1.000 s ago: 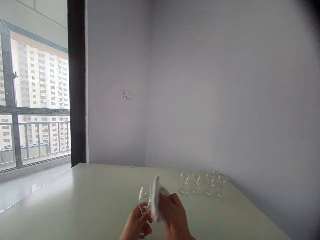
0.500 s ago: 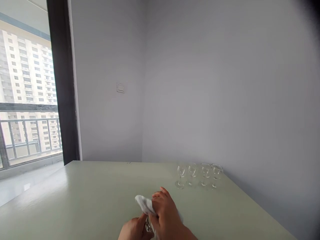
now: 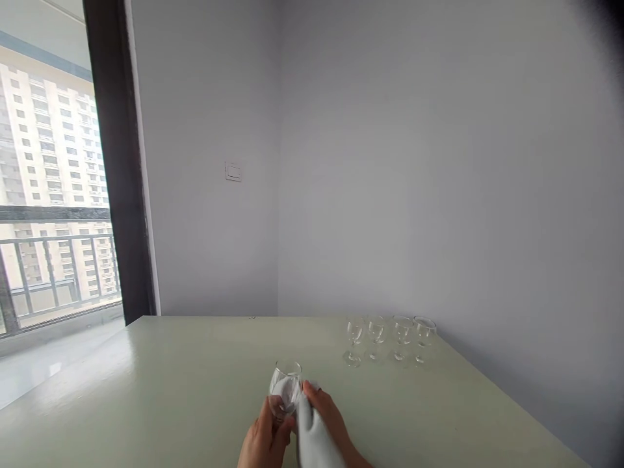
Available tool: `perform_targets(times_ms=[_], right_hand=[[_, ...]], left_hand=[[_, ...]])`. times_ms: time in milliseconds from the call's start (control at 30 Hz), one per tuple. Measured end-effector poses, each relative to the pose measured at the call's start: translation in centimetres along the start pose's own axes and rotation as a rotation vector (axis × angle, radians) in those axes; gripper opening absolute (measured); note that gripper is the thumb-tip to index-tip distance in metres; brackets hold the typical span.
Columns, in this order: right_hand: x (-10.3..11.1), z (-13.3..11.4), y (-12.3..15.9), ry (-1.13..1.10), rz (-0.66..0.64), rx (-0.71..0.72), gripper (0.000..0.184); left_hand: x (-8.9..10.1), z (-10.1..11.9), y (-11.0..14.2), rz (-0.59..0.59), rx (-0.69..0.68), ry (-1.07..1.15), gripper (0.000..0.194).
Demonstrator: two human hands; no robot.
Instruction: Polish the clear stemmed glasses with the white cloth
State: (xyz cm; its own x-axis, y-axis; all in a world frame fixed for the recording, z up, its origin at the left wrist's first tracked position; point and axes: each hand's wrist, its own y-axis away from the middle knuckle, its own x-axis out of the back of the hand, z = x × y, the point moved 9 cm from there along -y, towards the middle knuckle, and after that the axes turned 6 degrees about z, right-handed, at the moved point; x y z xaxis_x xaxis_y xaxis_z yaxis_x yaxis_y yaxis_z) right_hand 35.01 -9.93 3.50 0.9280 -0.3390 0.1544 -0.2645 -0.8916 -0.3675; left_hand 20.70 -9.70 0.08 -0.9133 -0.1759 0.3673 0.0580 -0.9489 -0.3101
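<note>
A small clear stemmed glass [image 3: 285, 389] stands upright above the pale table [image 3: 170, 390], low in the middle of the view. My left hand [image 3: 264, 439] is closed round its stem and lower bowl. My right hand [image 3: 331, 422] is closed on a white cloth [image 3: 312, 437] and presses it against the right side of the glass. Part of the cloth seems to reach into the bowl.
Several more clear stemmed glasses [image 3: 387, 338] stand in a row at the table's far right, close to the grey wall. A light switch [image 3: 233, 172] is on the wall. A dark window frame [image 3: 114, 162] and a balcony railing are at the left.
The cloth covered the glass half a second ago. Now the glass bowl shows above my left hand, and my right hand with the cloth has dropped to its right side.
</note>
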Motion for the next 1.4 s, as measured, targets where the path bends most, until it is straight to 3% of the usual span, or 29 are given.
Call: perform_targets(times_ms=[100, 167, 233, 300, 467, 533, 733, 867, 967, 1067, 1267, 1333, 1400], right_hand=[[-1.5, 1.1, 2.8, 0.033, 0.069, 0.025, 0.047], [-1.7, 0.5, 3.9, 0.109, 0.123, 0.148, 0.045], [-1.3, -0.6, 4.0, 0.157, 0.138, 0.266, 0.043], [-0.4, -1.5, 2.9, 0.125, 0.105, 0.272, 0.040], [3.5, -1.9, -0.3, -0.114, 0.178, -0.079, 0.037], [3.7, -2.4, -0.4, -0.218, 0.174, -0.134, 0.036], [-0.8, -5.3, 1.4, -0.187, -0.225, -0.021, 0.025], [-2.1, -6.1, 2.1, -0.299, -0.505, -0.128, 0.017], [-2.1, -5.8, 2.6, -0.305, -0.635, -0.208, 0.016], [-2.1, -4.4, 2.3, -0.329, -0.593, -0.280, 0.013], [-2.6, -0.6, 1.9, -0.687, -0.379, -0.612, 0.013], [-2.4, -0.6, 1.7, -0.694, -0.387, -0.613, 0.017], [-1.8, -1.3, 1.4, -0.597, -0.443, -0.538, 0.020]], left_hand=[[0.2, -1.0, 0.1, 0.077, 0.065, 0.075, 0.034], [-0.1, -1.6, 0.1, 0.063, 0.090, 0.078, 0.036], [0.2, -2.0, -0.3, 0.065, 0.082, 0.042, 0.035], [1.0, -2.1, -1.0, 0.064, 0.057, -0.046, 0.038], [3.2, -1.0, -2.3, 0.101, -0.081, -0.310, 0.042], [3.8, -0.2, -2.4, 0.156, -0.148, -0.367, 0.043], [3.9, 1.6, -2.3, 0.157, -0.369, -0.588, 0.055], [4.0, 4.0, -1.4, 0.191, -0.700, -0.673, 0.052], [3.0, 5.5, -0.2, 0.146, -0.905, -0.718, 0.052], [2.4, 6.7, 0.4, 0.122, -0.954, -0.787, 0.049], [3.2, 8.3, 0.5, 0.173, -0.986, -0.853, 0.036], [3.2, 7.8, 0.2, 0.111, -0.980, -0.808, 0.031], [3.1, 6.8, -0.7, 0.014, -0.884, -0.706, 0.031]])
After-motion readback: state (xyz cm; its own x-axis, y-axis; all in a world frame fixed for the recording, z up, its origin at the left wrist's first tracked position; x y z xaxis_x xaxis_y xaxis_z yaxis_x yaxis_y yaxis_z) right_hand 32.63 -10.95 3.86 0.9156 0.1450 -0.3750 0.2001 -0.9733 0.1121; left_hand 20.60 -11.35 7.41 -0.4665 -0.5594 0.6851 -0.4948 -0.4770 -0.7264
